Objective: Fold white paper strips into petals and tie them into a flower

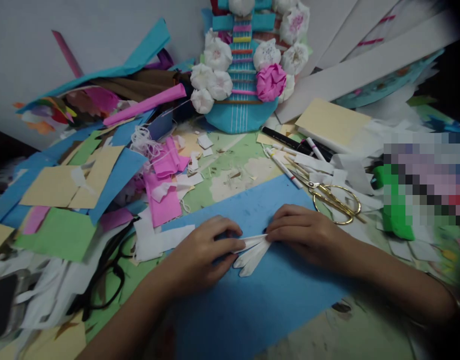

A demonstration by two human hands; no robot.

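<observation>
Between my hands is a small bunch of white paper petals [250,260], fanned toward the lower left. My right hand [303,232] pinches the gathered end of the bunch with thumb and fingers. The fingers of my left hand [214,247] are closed on the tip of the uppermost petal, while the other petals hang loose below it. Both hands rest over a blue paper sheet [230,320]. Gold-handled scissors [337,202] lie just beyond my right wrist. A white paper strip [169,239] lies to the left of my left hand.
At the back stands a blue paper guitar [241,112] with white paper flowers [217,52] and a pink one [271,82]. Coloured paper pieces [68,187], black glasses [109,280] and a phone [4,305] lie left. Markers [286,170] and a cream pad [333,122] lie right.
</observation>
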